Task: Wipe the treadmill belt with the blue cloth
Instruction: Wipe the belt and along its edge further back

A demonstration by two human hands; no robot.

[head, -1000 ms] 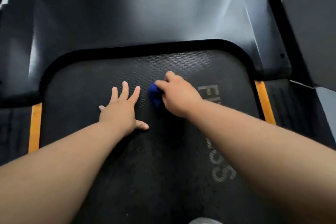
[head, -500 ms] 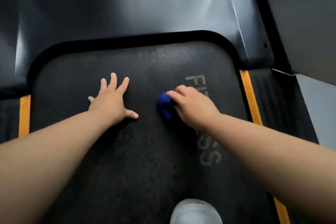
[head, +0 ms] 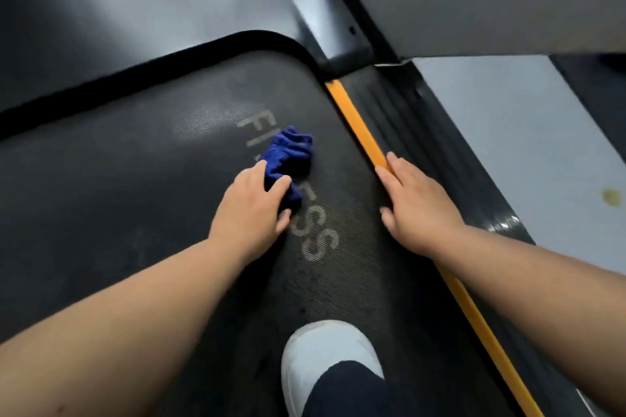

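Observation:
The blue cloth (head: 288, 152) lies bunched on the black treadmill belt (head: 118, 179), over the grey "FITNESS" lettering. My left hand (head: 254, 210) holds the cloth's near end, with fingers curled over it and the thumb beside it on the belt. My right hand (head: 413, 203) lies flat at the belt's right edge. Its straight fingers rest on the yellow stripe (head: 352, 118), and it holds nothing.
A ribbed black side rail (head: 399, 118) runs right of the yellow stripe, with grey floor (head: 508, 132) beyond it. The dark motor cover (head: 135, 10) rises at the belt's far end. My white shoe (head: 325, 349) stands on the belt near the bottom.
The cloth has passed from my right hand to my left hand and moved right onto the lettering. My right hand went to the yellow stripe. The view swung right.

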